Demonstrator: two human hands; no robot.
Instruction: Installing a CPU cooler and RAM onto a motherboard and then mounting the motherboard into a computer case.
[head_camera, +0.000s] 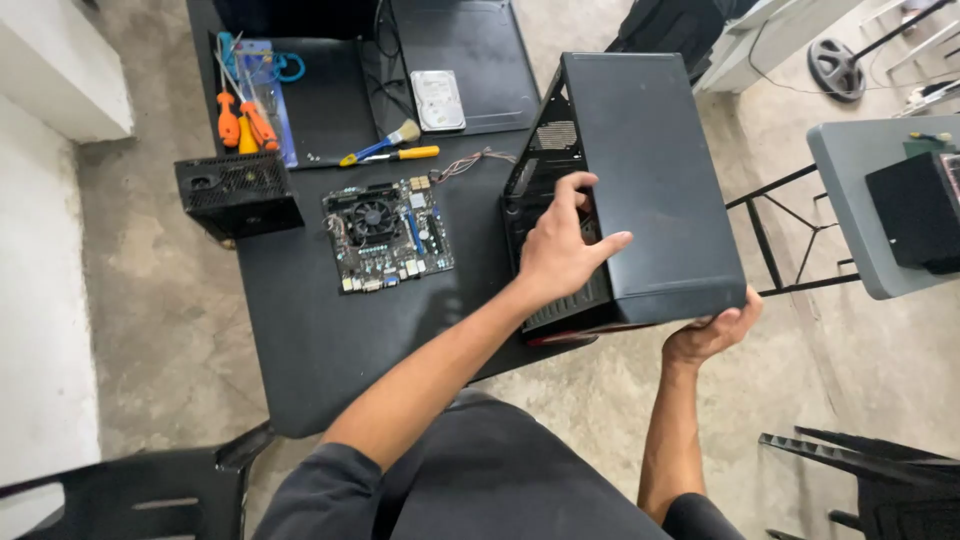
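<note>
- Your right hand cups the near bottom corner of the black computer case, fingers curled under it and out of sight; only part of the case rests on the black table.
- Your left hand grips the case's open side, fingers hooked over the frame edge. The hands are apart, both clamped on the case.
- The case overhangs the table edge, so a slack right hand could let it tip toward the floor.
- A swing leftward could knock the bare motherboard lying just beside it.
- Farther off lie a power supply, hard drive, brush and screwdrivers.
- The case interior is too dark to read.
</note>
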